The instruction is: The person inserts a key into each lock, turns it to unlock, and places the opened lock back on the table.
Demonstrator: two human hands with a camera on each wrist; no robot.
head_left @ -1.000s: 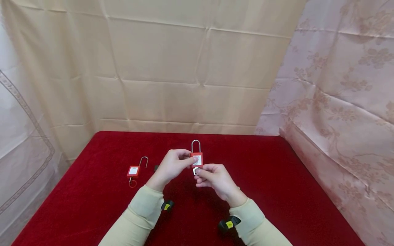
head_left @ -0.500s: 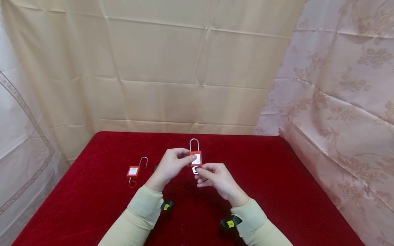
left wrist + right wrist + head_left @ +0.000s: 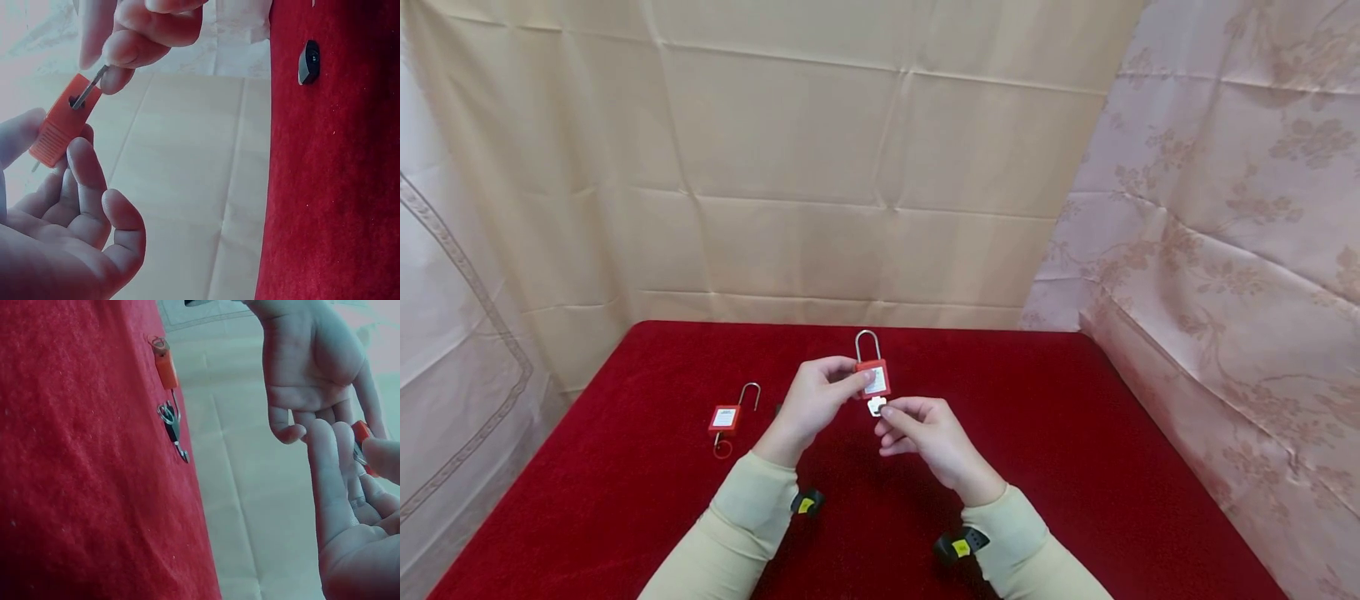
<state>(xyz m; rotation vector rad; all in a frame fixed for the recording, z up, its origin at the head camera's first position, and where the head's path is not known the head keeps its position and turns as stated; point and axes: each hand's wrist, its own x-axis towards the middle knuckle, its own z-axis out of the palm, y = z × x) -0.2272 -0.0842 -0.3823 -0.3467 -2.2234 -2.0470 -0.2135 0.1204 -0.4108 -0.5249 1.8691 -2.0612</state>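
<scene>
A red padlock (image 3: 877, 383) with a white label and a tall silver shackle is upright, leaning a little left, above the table. My left hand (image 3: 815, 404) grips its body from the left, thumb across the label. Below the body shows a silver key (image 3: 876, 407) with a dark spot on its head. My right hand (image 3: 928, 433) pinches that key between thumb and forefinger. In the left wrist view the key's blade (image 3: 90, 87) enters the hole in the padlock's orange-looking underside (image 3: 59, 128). The fingers mostly cover the padlock in the right wrist view.
Another red padlock (image 3: 724, 418), its shackle swung out and a red ring below, lies left on the red cloth (image 3: 1045, 433). A black item with rings (image 3: 172, 428) lies near it, mostly hidden in the head view. Curtains (image 3: 850, 167) stand behind.
My left hand and the padlock have moved slightly up and left, and the padlock now leans more to the left. My right hand still pinches the key, almost in the same place.
</scene>
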